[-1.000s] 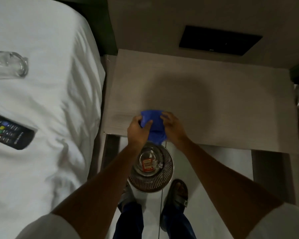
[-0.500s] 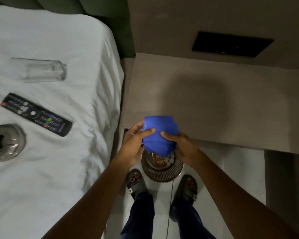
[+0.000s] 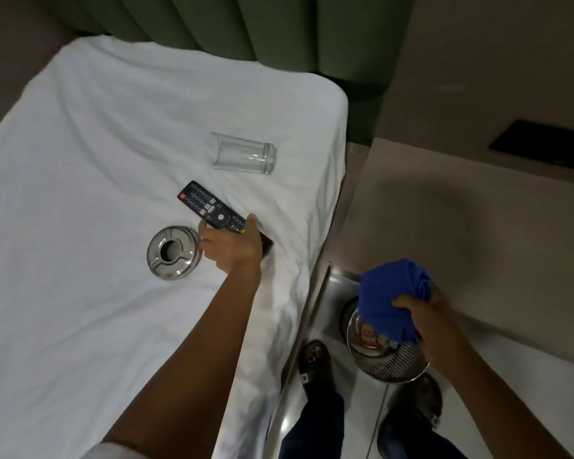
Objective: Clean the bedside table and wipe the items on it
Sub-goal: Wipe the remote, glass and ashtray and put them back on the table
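Observation:
A black remote control (image 3: 209, 210) lies on the white bed, and my left hand (image 3: 234, 245) is closed around its near end. Beside the hand sits a round steel ashtray (image 3: 174, 252). A clear drinking glass (image 3: 241, 157) lies on its side further up the bed. My right hand (image 3: 426, 321) grips a bunched blue cloth (image 3: 390, 298) over the front edge of the pale wooden bedside table (image 3: 478, 226), whose top is bare.
A steel mesh waste bin (image 3: 390, 362) with litter inside stands on the floor below the cloth, between my feet in sandals. The bed (image 3: 80, 193) fills the left. A green padded headboard (image 3: 246, 24) runs along the back. A dark wall panel (image 3: 544, 144) sits above the table.
My left hand let go of the cloth and reached left onto the bed to grasp the remote. The right hand kept the cloth. The view swung left over the bed.

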Demonstrator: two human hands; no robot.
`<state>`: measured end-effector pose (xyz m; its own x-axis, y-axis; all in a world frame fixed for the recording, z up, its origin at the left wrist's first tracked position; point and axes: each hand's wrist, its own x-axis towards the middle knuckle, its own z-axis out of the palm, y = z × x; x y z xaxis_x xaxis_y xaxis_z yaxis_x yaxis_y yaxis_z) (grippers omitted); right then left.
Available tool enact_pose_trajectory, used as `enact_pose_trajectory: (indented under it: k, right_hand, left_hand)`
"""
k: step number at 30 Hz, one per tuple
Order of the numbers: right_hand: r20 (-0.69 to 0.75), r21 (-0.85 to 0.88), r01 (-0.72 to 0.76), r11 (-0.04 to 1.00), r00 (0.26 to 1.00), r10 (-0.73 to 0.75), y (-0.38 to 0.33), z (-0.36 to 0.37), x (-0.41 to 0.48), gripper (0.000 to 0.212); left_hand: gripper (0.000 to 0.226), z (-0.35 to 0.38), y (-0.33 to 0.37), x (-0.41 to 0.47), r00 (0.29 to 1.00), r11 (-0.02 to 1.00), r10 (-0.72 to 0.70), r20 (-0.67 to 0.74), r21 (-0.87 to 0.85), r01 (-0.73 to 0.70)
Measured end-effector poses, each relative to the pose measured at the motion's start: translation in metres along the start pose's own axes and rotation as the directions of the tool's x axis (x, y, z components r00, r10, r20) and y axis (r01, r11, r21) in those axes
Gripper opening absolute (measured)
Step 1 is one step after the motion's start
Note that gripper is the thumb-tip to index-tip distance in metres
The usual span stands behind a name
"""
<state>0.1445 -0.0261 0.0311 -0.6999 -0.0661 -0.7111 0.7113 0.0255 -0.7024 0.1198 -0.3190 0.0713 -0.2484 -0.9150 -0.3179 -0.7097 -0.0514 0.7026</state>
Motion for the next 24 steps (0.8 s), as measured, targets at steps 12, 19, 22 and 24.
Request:
enact_pose_trajectory:
  k: [12, 19, 22, 24]
  right_hand:
    - [0.122, -0.472, 0.448, 0.76, 0.886, -0.446, -0.069, 0.034, -0.003, 0.044]
    - [0.273, -0.74, 0.564, 0.366, 0.75, -0.603, -0.099, 0.02, 0.01, 0.064]
    - [0.266, -0.749, 0.524, 0.407, 0.799, -0.539, -0.088, 0.002, 0.004, 0.066]
    - [0.249, -0.721, 0.525, 0.451, 0.805, -0.538, -0.077, -0.01, -0.004, 0.065]
  left_hand:
    - [0.057, -0.026, -0.027, -0.093, 0.864, 0.93, 0.005, 0.504, -0.319, 0.181]
    - [0.053, 0.009, -0.039, -0.183, 0.577, 0.928, -0.049, 0.815, -0.176, 0.327]
    - [0.081, 0.033, -0.028, -0.192, 0.538, 0.912, 0.006, 0.843, -0.225, 0.342]
    - [0.086, 0.053, -0.017, -0.193, 0.557, 0.883, -0.006, 0.83, -0.257, 0.392]
